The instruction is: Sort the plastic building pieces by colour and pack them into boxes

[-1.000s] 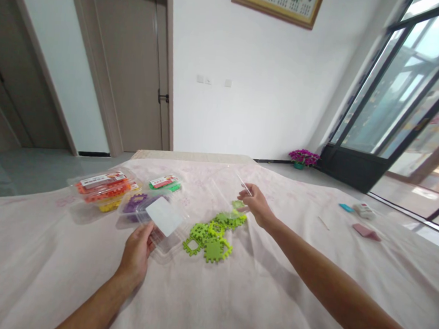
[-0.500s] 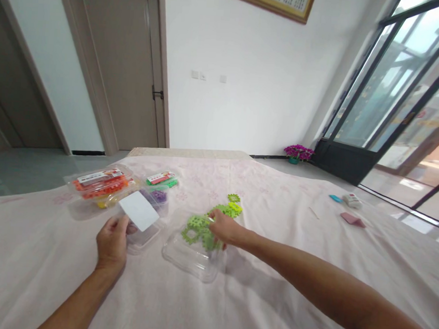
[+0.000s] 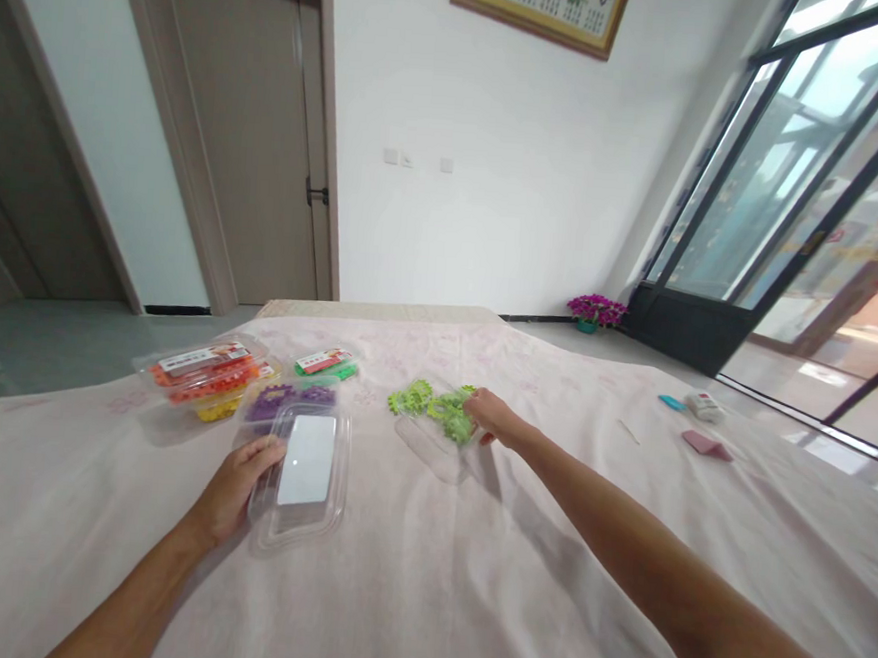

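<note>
My left hand [image 3: 244, 476] is closed on the edge of a clear plastic lid [image 3: 320, 521] with a white label [image 3: 307, 460] stuck on it. The lid overlaps the near end of a clear box of purple gear pieces [image 3: 284, 400]. Farther right, my right hand [image 3: 487, 418] grips the right side of a clear plastic box [image 3: 430, 451]. Light green gear pieces [image 3: 452, 415] are in or behind that see-through box; more green gears [image 3: 411, 397] lie at its left. My right fingertips are partly hidden.
At the left, a clear box of orange pieces [image 3: 206, 371] rests on yellow pieces [image 3: 219, 409]. A labelled box of green pieces [image 3: 327, 364] stands behind the purple ones. On the right of the pink cloth [image 3: 580, 559] lie a pink folded piece [image 3: 706, 445], a white item [image 3: 704, 406] and a blue item [image 3: 672, 401].
The lid in my left hand has turned flatter and moved right and nearer. My right hand has shifted the clear box away and to the right, among the green gears.
</note>
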`<state>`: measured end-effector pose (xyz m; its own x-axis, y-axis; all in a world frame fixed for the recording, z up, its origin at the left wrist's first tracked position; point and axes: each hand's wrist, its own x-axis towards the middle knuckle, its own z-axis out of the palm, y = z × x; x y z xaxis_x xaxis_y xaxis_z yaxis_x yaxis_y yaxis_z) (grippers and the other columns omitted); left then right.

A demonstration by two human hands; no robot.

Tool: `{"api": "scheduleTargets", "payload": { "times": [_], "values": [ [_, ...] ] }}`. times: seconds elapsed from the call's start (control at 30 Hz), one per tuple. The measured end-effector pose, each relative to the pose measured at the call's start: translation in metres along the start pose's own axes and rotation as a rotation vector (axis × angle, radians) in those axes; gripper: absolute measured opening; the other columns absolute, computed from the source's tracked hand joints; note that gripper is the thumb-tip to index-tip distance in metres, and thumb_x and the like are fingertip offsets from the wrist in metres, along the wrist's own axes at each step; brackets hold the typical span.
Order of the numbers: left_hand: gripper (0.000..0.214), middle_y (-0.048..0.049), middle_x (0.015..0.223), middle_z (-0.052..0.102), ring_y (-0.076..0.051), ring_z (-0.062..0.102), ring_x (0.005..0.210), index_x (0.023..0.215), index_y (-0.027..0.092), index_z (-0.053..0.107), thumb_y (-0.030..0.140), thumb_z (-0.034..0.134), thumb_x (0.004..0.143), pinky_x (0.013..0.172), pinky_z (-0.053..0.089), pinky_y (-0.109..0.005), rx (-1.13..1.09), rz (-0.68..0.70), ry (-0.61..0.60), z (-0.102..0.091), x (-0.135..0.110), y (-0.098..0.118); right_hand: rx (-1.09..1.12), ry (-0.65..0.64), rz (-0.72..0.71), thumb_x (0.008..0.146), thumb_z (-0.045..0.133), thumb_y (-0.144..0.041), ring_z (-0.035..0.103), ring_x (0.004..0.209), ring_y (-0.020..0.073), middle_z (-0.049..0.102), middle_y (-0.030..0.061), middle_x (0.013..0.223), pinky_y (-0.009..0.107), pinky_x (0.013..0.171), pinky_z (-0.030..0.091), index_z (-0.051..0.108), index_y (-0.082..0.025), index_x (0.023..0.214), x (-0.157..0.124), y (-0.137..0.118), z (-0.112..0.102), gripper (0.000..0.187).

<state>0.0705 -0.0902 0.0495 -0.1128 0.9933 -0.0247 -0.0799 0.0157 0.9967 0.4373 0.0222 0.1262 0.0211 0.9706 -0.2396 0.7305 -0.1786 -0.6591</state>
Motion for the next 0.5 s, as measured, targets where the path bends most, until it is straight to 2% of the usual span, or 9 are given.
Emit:
{"api": "scheduleTargets", "payload": {
  "times": [0.07,0.13,0.2,0.23,0.3,0.4,0.43,0.5],
  "values": [
    [0.025,-0.0004,0.070,0.063,-0.015,0.057,0.062,0.075,0.017,0.064,0.037,0.076,0.067,0.058,0.045,-0.025,0.038,-0.178,-0.180,-0.011,-0.004,0.016,0.070,-0.100,-0.013,0.083,0.055,-0.027,0.069,0.067,0.0187,0.071,0.0097,0.084,0.020,0.047,0.048,0.059,-0.016,0.085,-0.004,-0.002,0.004,0.012],
    [0.026,-0.0030,0.073,0.065,-0.015,0.057,0.060,0.074,0.017,0.065,0.037,0.079,0.064,0.056,0.045,-0.024,0.119,-0.276,-0.292,-0.027,-0.007,0.029,0.148,-0.261,-0.033,0.082,0.057,-0.029,0.069,0.064,0.0167,0.071,0.0071,0.077,0.019,0.047,0.047,0.062,-0.015,0.081,-0.008,-0.004,0.015,0.014],
    [0.027,-0.0009,0.060,0.059,-0.012,0.048,0.049,0.067,0.017,0.064,0.036,0.082,0.061,0.046,0.035,-0.021,0.253,-0.319,-0.377,-0.047,-0.009,0.036,0.168,-0.439,-0.078,0.075,0.065,-0.030,0.067,0.060,0.0166,0.071,0.0062,0.070,0.019,0.045,0.045,0.066,-0.015,0.077,-0.010,-0.004,0.029,0.015],
    [0.026,-0.0009,0.058,0.058,-0.011,0.046,0.047,0.070,0.017,0.066,0.035,0.082,0.061,0.044,0.031,-0.020,0.302,-0.331,-0.409,-0.057,-0.009,0.037,0.144,-0.509,-0.108,0.070,0.068,-0.029,0.066,0.058,0.0165,0.071,0.0058,0.068,0.019,0.044,0.044,0.067,-0.015,0.075,-0.011,-0.005,0.037,0.015],
    [0.028,-0.0018,0.059,0.060,-0.013,0.047,0.046,0.076,0.018,0.070,0.033,0.083,0.056,0.042,0.030,-0.021,0.373,-0.354,-0.431,-0.079,-0.006,0.036,0.050,-0.563,-0.155,0.064,0.072,-0.028,0.063,0.054,0.0152,0.069,0.0039,0.062,0.019,0.043,0.043,0.069,-0.015,0.068,-0.009,-0.007,0.049,0.014],
    [0.034,-0.0003,0.053,0.058,-0.018,0.053,0.045,0.075,0.021,0.071,0.029,0.082,0.043,0.042,0.036,-0.025,0.475,-0.361,-0.324,-0.106,0.004,0.029,0.011,-0.502,-0.220,0.064,0.073,-0.028,0.057,0.051,0.0108,0.065,-0.0002,0.058,0.018,0.043,0.042,0.071,-0.016,0.067,-0.002,-0.014,0.058,0.013],
    [0.035,0.0005,0.050,0.058,-0.020,0.055,0.045,0.071,0.021,0.071,0.028,0.082,0.039,0.042,0.038,-0.026,0.512,-0.323,-0.236,-0.112,0.008,0.027,0.051,-0.475,-0.246,0.065,0.074,-0.028,0.055,0.052,0.0097,0.065,-0.0009,0.059,0.017,0.044,0.042,0.071,-0.016,0.070,0.000,-0.016,0.060,0.014],
    [0.032,0.0015,0.047,0.057,-0.022,0.057,0.043,0.064,0.023,0.068,0.030,0.081,0.035,0.043,0.042,-0.029,0.563,-0.129,0.085,-0.116,0.015,0.027,0.184,-0.412,-0.289,0.066,0.075,-0.030,0.055,0.055,0.0088,0.065,-0.0009,0.064,0.017,0.046,0.043,0.072,-0.015,0.078,0.004,-0.019,0.065,0.019]
  ]
}}
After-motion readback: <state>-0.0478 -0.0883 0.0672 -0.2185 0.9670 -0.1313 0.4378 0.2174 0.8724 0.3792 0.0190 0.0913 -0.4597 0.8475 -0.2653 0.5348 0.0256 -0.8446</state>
